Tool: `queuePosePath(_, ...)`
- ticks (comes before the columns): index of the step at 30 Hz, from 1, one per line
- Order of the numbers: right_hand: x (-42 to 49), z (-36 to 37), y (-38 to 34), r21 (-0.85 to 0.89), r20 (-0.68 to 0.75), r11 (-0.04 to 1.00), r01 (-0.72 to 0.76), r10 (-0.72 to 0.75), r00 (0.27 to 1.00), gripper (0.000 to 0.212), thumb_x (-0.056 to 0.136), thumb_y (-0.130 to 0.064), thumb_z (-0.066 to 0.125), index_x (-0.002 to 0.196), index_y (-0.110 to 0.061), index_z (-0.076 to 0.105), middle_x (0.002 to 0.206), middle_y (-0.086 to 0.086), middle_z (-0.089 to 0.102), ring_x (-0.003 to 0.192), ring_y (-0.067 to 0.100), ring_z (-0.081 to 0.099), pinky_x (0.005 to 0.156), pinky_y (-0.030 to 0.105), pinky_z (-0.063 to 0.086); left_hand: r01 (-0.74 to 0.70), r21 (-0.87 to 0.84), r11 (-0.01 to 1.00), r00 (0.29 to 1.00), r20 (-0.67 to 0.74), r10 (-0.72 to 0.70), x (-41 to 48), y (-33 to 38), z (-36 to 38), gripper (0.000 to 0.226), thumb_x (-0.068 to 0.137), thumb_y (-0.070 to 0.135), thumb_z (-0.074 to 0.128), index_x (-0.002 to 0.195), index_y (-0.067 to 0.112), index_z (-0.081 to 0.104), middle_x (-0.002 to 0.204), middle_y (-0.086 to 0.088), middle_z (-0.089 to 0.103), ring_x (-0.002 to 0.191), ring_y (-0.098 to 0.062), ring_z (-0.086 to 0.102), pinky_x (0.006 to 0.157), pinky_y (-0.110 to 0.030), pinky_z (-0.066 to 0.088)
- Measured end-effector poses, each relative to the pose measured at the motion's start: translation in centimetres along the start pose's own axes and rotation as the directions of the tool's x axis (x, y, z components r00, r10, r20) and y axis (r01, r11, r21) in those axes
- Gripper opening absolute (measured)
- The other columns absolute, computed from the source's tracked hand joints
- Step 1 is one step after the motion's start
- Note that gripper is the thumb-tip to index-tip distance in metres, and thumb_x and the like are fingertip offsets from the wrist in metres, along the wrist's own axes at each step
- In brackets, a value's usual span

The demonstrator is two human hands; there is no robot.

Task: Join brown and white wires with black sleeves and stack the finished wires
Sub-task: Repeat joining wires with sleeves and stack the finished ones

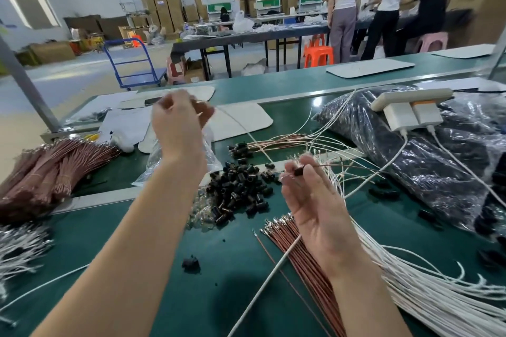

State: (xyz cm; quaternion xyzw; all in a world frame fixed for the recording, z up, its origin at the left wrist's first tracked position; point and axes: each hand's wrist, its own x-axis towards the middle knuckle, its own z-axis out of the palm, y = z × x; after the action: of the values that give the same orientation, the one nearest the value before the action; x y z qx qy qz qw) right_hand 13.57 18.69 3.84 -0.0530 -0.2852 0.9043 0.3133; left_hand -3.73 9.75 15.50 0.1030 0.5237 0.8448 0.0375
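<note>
My right hand [309, 200] pinches a black sleeve [299, 171] at its fingertips, with a brown wire [336, 165] running out of it to the right. My left hand [178, 123] is raised above the bench, blurred, its fingers curled; a thin white wire [238, 124] trails from near it, though the grip itself is unclear. A pile of loose black sleeves [241, 191] lies between my hands. Brown wires [298, 252] and white wires [427, 282] fan out under my right wrist. Finished joined wires [287, 141] lie stacked beyond the sleeves.
A big bundle of brown wires [46, 169] lies at the left, with white wires [19, 246] below it. A black plastic bag [438, 161] with a power strip [410, 107] on it fills the right. Several people stand at a far table [273, 33].
</note>
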Motion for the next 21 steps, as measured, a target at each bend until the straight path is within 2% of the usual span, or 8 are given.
queuePosePath(4, -0.2, 1.3, 2.3, -0.089, 0.031, 0.984, -0.155, 0.158, 0.987, 0.021, 0.089, -0.012, 0.066, 0.107, -0.014, 0.077, 0.124, 0.017, 0.069, 0.097, 0.025, 0.072, 0.079, 0.028, 0.06, 0.096, -0.242, 0.965, 0.984, -0.121, -0.128, -1.1, 0.5, -7.6, 0.01, 0.101, 0.009, 0.054, 0.094, 0.004, 0.059, 0.076, -0.004, 0.072, 0.066, -0.012, 0.071, 0.07, -0.023, 0.059)
queuePosePath(8, -0.1, 1.7, 3.7, -0.068, 0.0, 0.965, -0.252, 0.253, 0.967, 0.021, 0.085, -0.01, 0.067, 0.103, -0.01, 0.079, 0.127, 0.022, 0.067, 0.093, 0.027, 0.073, 0.076, 0.03, 0.062, 0.228, -0.272, 0.935, 0.937, -0.2, -0.286, -3.1, -2.6, -14.7, 0.018, 0.1, 0.005, 0.051, 0.083, 0.004, 0.059, 0.061, 0.0, 0.07, 0.059, -0.009, 0.069, 0.065, -0.019, 0.058)
queuePosePath(12, -0.2, 1.6, 4.7, -0.095, -0.028, 0.935, -0.342, 0.341, 0.94, 0.023, 0.085, -0.008, 0.067, 0.107, -0.005, 0.077, 0.126, 0.029, 0.064, 0.089, 0.029, 0.073, 0.075, 0.032, 0.063, 0.292, -0.146, 0.945, 0.896, -0.304, -0.324, -3.3, -4.9, -19.2, 0.02, 0.102, 0.01, 0.053, 0.084, 0.008, 0.061, 0.062, 0.001, 0.068, 0.052, -0.005, 0.065, 0.055, -0.017, 0.056)
queuePosePath(14, -0.3, 1.4, 5.1, -0.176, -0.044, 0.905, -0.387, 0.385, 0.922, 0.023, 0.088, -0.007, 0.067, 0.108, -0.005, 0.076, 0.121, 0.03, 0.065, 0.089, 0.029, 0.073, 0.078, 0.033, 0.063, 0.326, 0.109, 0.939, 0.897, -0.35, -0.271, -2.9, -5.5, -20.4, 0.021, 0.102, 0.014, 0.054, 0.083, 0.01, 0.062, 0.07, -0.004, 0.065, 0.052, -0.01, 0.06, 0.049, -0.02, 0.054)
queuePosePath(15, -0.4, 1.4, 5.4, -0.215, -0.052, 0.889, -0.405, 0.404, 0.913, 0.022, 0.089, -0.007, 0.067, 0.109, -0.005, 0.076, 0.118, 0.029, 0.065, 0.09, 0.029, 0.073, 0.079, 0.033, 0.063, 0.321, 0.356, 0.878, 0.917, -0.347, -0.194, -2.8, -5.8, -20.9, 0.021, 0.101, 0.017, 0.054, 0.086, 0.009, 0.064, 0.075, -0.008, 0.065, 0.057, -0.016, 0.06, 0.051, -0.026, 0.054)
queuePosePath(17, -0.3, 1.2, 5.6, -0.259, -0.07, 0.869, -0.422, 0.418, 0.906, 0.022, 0.088, -0.006, 0.067, 0.107, -0.007, 0.077, 0.114, 0.025, 0.066, 0.091, 0.029, 0.073, 0.081, 0.034, 0.062, 0.234, 0.776, 0.586, 0.962, -0.273, -0.023, -3.1, -6.0, -21.2, 0.022, 0.099, 0.023, 0.054, 0.103, 0.005, 0.067, 0.093, -0.011, 0.068, 0.083, -0.035, 0.065, 0.073, -0.037, 0.049)
queuePosePath(19, -0.2, 1.2, 5.7, -0.27, -0.083, 0.865, -0.422, 0.416, 0.906, 0.022, 0.087, -0.007, 0.068, 0.107, -0.008, 0.077, 0.112, 0.023, 0.065, 0.091, 0.028, 0.073, 0.081, 0.033, 0.062, 0.174, 0.911, 0.373, 0.976, -0.209, 0.055, -3.8, -6.2, -21.0, 0.03, 0.099, 0.028, 0.053, 0.112, 0.002, 0.06, 0.107, -0.012, 0.068, 0.096, -0.04, 0.059, 0.081, -0.042, 0.041)
queuePosePath(21, -0.1, 1.1, 5.8, -0.278, -0.087, 0.863, -0.421, 0.414, 0.906, 0.021, 0.089, -0.008, 0.067, 0.108, -0.008, 0.077, 0.111, 0.022, 0.064, 0.092, 0.028, 0.072, 0.079, 0.032, 0.062, 0.142, 0.949, 0.283, 0.979, -0.176, 0.099, -4.3, -6.5, -20.6, 0.039, 0.098, 0.034, 0.053, 0.119, 0.002, 0.049, 0.114, -0.017, 0.06, 0.092, -0.041, 0.056, 0.076, -0.046, 0.041)
